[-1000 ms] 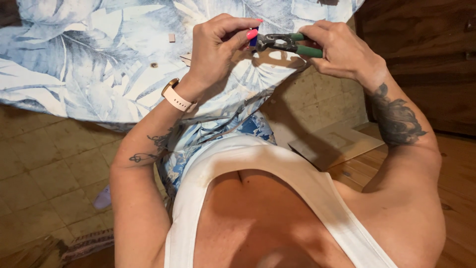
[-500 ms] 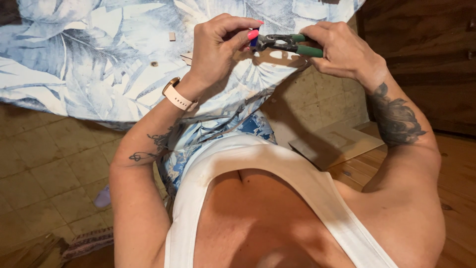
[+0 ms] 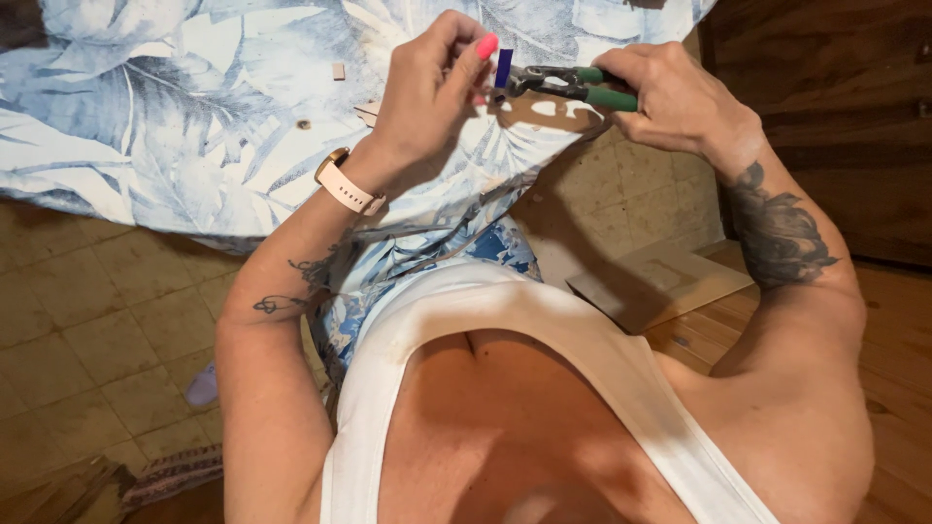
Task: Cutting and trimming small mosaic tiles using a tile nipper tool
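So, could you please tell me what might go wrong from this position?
The left hand pinches the small dark-blue rectangular piece right at the nose of the green-handled pliers in the right hand, so a slip could nip a fingertip. The piece might also drop among the small bits on the blue leaf-print tablecloth or onto the floor.

Both hands work close together above the near right part of the desk [image 3: 146, 175], which is covered in a blue leaf-print cloth. The left hand [image 3: 427, 97] and right hand [image 3: 680, 92] leave only a narrow gap between them, filled by the green-handled pliers [image 3: 573, 85] and a small blue piece [image 3: 503, 68]. A pale flat cutout [image 3: 544, 112] lies right under them. Toward the desk's left edge the cloth lies open, with only 2 small wooden bits [image 3: 338, 70] scattered. Beyond the right edge stands a dark wooden wall [image 3: 835, 97].
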